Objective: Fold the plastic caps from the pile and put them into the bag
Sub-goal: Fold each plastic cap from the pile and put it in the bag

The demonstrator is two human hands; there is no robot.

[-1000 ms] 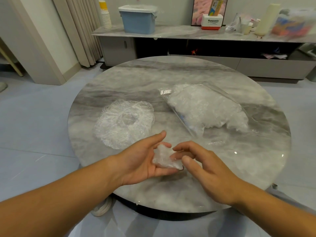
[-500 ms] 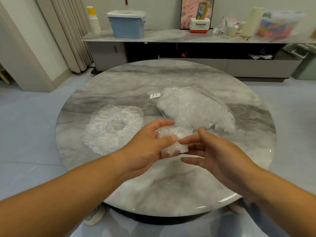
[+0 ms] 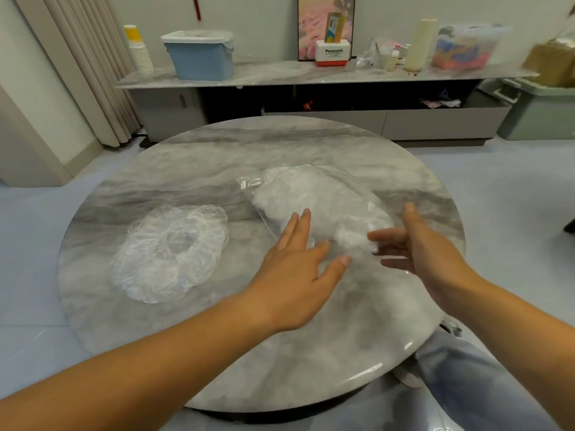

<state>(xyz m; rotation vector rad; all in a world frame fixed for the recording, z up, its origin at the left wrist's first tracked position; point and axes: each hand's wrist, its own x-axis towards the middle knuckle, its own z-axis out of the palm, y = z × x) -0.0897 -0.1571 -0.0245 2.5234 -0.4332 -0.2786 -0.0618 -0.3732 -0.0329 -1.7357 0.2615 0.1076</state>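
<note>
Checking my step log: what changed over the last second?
The left hand carried the folded cap forward to the near end of the bag and released it, fingers now straight; the right hand moved along beside it. The unfolded cap pile and bag stayed put.

The round grey marble desk [image 3: 280, 353] fills the middle of my view. At 12 o'clock beyond it runs a low grey sideboard with a marble top [image 3: 280, 74]. On that, toward 11 o'clock, I see a blue plastic tub with a white lid [image 3: 202, 62] and, left of it, a stack of white paper cups [image 3: 140, 51]. A red-and-white Panasonic box [image 3: 333, 53] stands before a framed pink picture [image 3: 311, 23]. Toward 1 o'clock are a cream cylinder [image 3: 420, 45] and a clear plastic box of colourful items [image 3: 463, 48]. Beige curtains [image 3: 87, 66] hang at 10 o'clock. My denim-clad knee [image 3: 460, 377] shows at 5 o'clock.
</note>
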